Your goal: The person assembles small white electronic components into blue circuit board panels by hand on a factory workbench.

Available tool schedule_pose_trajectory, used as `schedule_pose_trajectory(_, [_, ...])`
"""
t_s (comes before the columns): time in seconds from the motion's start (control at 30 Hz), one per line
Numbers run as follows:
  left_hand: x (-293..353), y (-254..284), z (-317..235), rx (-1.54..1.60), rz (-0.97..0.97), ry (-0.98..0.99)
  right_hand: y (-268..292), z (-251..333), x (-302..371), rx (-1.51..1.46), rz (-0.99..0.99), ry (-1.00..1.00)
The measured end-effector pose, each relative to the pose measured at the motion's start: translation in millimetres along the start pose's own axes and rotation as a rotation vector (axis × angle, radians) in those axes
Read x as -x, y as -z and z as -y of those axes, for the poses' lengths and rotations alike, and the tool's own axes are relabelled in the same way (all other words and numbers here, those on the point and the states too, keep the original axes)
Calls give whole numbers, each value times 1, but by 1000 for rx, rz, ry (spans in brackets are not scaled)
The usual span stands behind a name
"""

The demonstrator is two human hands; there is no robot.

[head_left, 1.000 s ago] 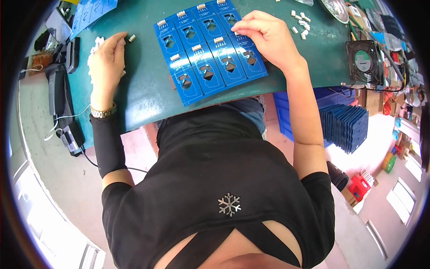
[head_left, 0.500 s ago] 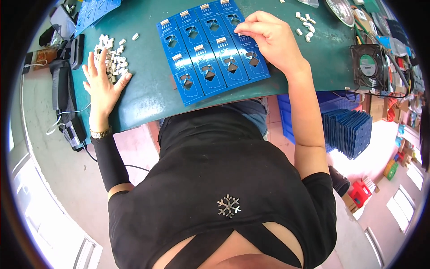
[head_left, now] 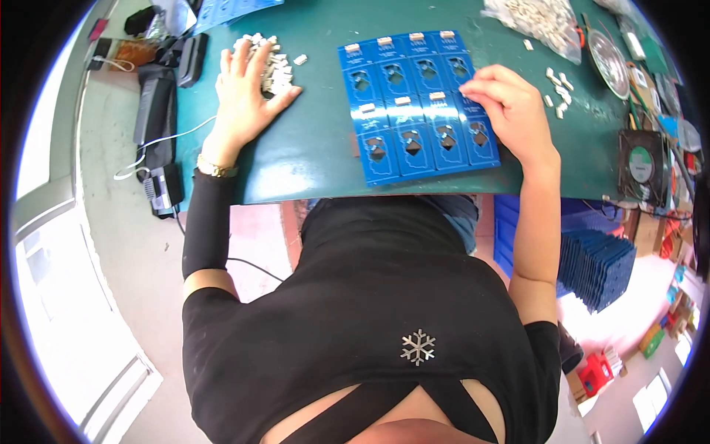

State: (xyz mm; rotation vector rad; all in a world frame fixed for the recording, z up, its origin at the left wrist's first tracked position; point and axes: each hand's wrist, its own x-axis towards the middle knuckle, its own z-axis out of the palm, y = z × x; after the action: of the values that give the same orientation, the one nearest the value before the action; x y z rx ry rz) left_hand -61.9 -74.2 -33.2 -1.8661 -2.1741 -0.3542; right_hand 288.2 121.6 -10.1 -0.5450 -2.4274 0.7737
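Observation:
A blue panel of joined circuit boards [head_left: 384, 140] lies on the green table, each board with a cutout. Small white pin connectors [head_left: 401, 101] sit along the tops of several boards. My right hand [head_left: 510, 107] is over the panel's right side, thumb and fingers pinched at a board's connector spot. The fingertips mostly hide the small white connector there. At the left, my left hand [head_left: 244, 103] lies with fingers spread, its palm down beside a pile of white connectors [head_left: 277, 70] and partly over it.
Several loose connectors [head_left: 560, 92] lie right of the panel. Beyond them are a clear bag of connectors [head_left: 536, 22], a metal bowl [head_left: 610, 65] and a black fan [head_left: 642, 167]. A stack of blue boards [head_left: 597, 270] stands below the table's right side. More blue boards [head_left: 233, 10] lie at the far left.
The whole view has shifted, so table, panel and hands appear farther right. My right hand keeps its pinch at the same board, and my left hand stays spread by the pile.

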Motion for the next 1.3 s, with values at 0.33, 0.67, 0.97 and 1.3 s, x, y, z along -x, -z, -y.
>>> schedule_pose_trajectory(0.33, [-11, 7, -13, 157, 74, -78, -3, 3, 0, -220, 37, -113])
schedule_pose_trajectory(0.67, [-31, 13, -31, 171, 63, -23, 19, 35, 21, -73, -80, -228])
schedule_pose_trajectory(0.97, [-23, 14, -37, 155, 3, -36, 7, 68, 94, -373, -264, -813])
schedule_pose_trajectory(1.3, [-23, 16, -28, 258, 9, -50, 5, 62, 82, -859, -205, -1011])
